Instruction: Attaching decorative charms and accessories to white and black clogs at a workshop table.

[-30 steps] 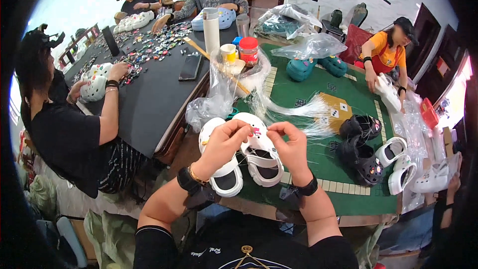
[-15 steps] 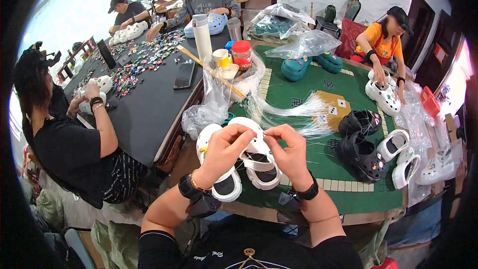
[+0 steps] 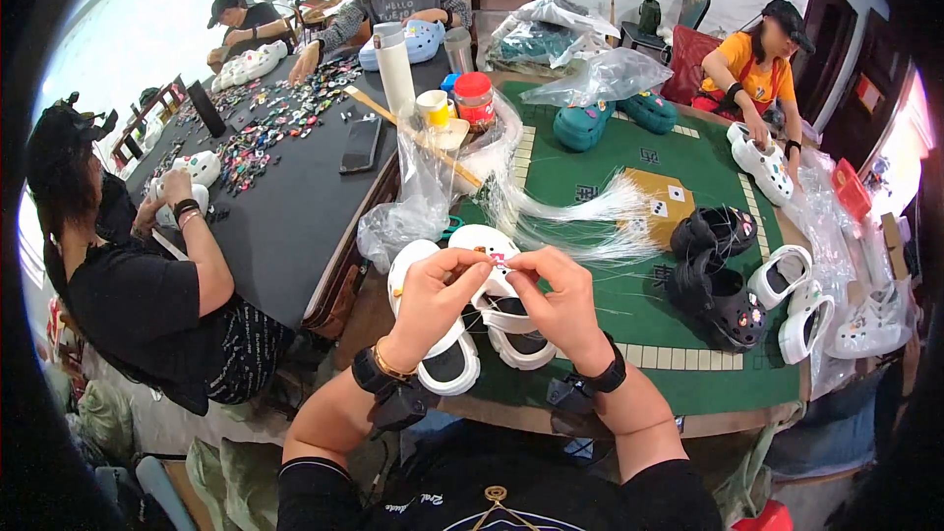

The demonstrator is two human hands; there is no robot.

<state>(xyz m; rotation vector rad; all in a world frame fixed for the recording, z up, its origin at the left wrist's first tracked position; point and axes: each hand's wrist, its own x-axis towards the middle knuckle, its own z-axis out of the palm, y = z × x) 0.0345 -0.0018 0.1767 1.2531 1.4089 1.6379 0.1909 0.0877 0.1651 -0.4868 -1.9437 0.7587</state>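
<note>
My left hand (image 3: 439,293) and my right hand (image 3: 559,297) meet above a pair of white clogs, thumbs and forefingers pinched. A small pink-and-white charm (image 3: 499,261) shows between the fingertips; I cannot tell whether they hold it or it sits on the clog behind. Any thin strand in the fingers is too fine to make out. The right-hand white clog (image 3: 487,237) lies under my hands, its heel strap toward me. The left-hand white clog (image 3: 408,258) lies beside it, partly covered by my left hand and wrist.
A bundle of white strands (image 3: 600,219) spreads over the green table mat (image 3: 610,329). Black clogs (image 3: 733,300) and more white clogs (image 3: 806,320) stand at right. A plastic bag (image 3: 403,226), a red-lidded jar (image 3: 474,103) and a cup (image 3: 433,110) are beyond. Co-workers handle clogs around the tables.
My right hand has moved left, bringing the fingertips closer together. The pink-and-white charm now shows between them. At far right, a co-worker's white clog has turned and shifted.
</note>
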